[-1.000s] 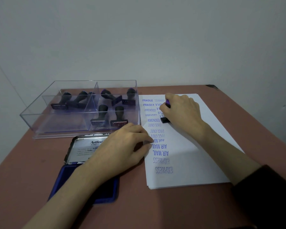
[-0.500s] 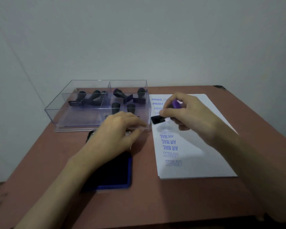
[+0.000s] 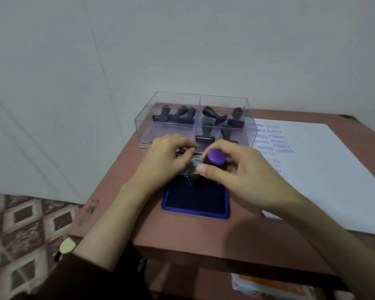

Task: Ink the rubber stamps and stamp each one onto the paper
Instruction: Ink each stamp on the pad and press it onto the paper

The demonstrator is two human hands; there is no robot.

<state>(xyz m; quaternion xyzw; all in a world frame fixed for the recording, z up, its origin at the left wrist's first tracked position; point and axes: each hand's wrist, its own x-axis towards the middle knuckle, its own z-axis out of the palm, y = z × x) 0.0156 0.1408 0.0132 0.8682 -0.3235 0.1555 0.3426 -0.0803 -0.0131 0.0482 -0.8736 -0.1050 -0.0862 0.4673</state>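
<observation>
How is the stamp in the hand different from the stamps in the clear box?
The stamp in the hand is gripped by the right hand, base down at the ink pad; the stamps in the clear box sit untouched. The held one stands near upright, while some boxed ones lie tipped over. Both kinds have dark handles, and purple tops show on some.

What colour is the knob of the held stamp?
The knob is purple; head view shows it.
</observation>
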